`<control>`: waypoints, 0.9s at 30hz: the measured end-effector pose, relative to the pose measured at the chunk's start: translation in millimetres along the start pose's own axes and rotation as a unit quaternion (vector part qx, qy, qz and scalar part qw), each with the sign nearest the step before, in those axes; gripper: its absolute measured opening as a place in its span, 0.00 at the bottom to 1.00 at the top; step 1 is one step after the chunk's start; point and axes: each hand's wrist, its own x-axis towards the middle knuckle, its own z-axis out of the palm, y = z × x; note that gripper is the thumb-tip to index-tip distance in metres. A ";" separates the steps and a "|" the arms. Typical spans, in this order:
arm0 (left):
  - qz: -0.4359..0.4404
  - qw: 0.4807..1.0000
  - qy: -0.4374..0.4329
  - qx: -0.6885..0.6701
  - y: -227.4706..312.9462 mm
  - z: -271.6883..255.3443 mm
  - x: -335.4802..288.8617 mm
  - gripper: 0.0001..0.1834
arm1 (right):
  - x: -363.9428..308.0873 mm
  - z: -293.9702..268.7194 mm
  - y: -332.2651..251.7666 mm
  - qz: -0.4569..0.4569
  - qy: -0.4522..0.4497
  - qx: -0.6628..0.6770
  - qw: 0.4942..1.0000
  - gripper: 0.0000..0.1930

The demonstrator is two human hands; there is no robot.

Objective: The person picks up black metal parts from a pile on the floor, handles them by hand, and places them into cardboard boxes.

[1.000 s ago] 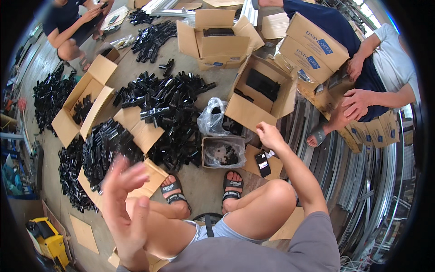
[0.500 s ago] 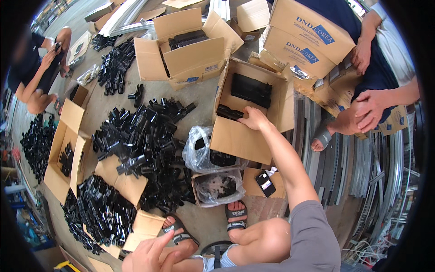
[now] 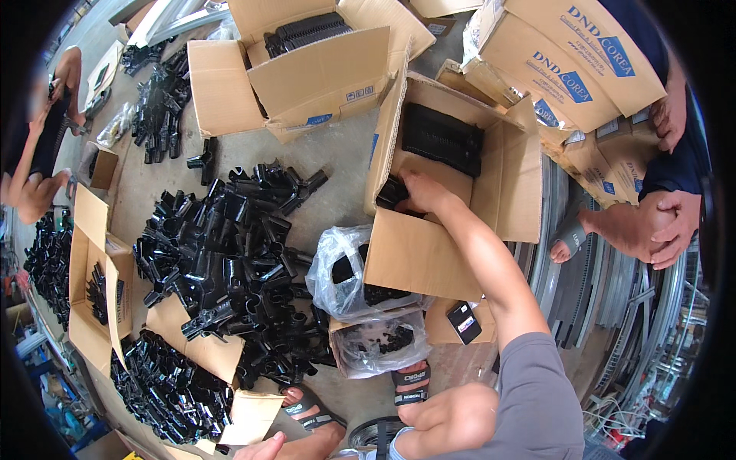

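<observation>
My right hand [image 3: 419, 192] reaches down into an open cardboard box [image 3: 515, 184]. Its fingers are bent and closed at the dark parts [image 3: 391, 192] along the box's left wall; the fingertips are partly hidden. A neat row of black ribbed parts [image 3: 443, 139] lies against the box's far side. Only a bit of my left hand [image 3: 262, 448] shows at the lower edge, so its grip cannot be seen. Beyond it lies a large heap of glossy black pipe-joint-like pieces [image 3: 230, 245].
Plastic-lined boxes of small black pieces [image 3: 383, 341] stand before my feet, beside a phone [image 3: 463, 322] on cardboard. Another open box [image 3: 322, 80] is at the back. Long metal profiles [image 3: 590, 284] lie at right. Another person's hands [image 3: 675, 230] are at right; someone sits far left.
The view has shifted, bringing the boxes nearer. My right hand stays in the box, at the parts by its left wall. My left hand has sunk mostly out of the picture.
</observation>
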 end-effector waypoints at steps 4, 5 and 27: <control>0.000 1.000 -0.012 0.003 -4.1 0.3 10.4 0.30 | 3.7 7.4 26.7 -0.030 0.034 0.115 0.992 0.32; -0.004 1.000 -0.015 -0.006 -5.5 0.5 12.2 0.30 | 4.6 5.7 25.2 -0.020 0.031 0.114 0.993 0.30; -0.030 0.999 -0.028 -0.017 10.0 4.7 16.0 0.32 | -19.1 -36.8 -10.6 -0.038 -0.064 0.084 0.994 0.16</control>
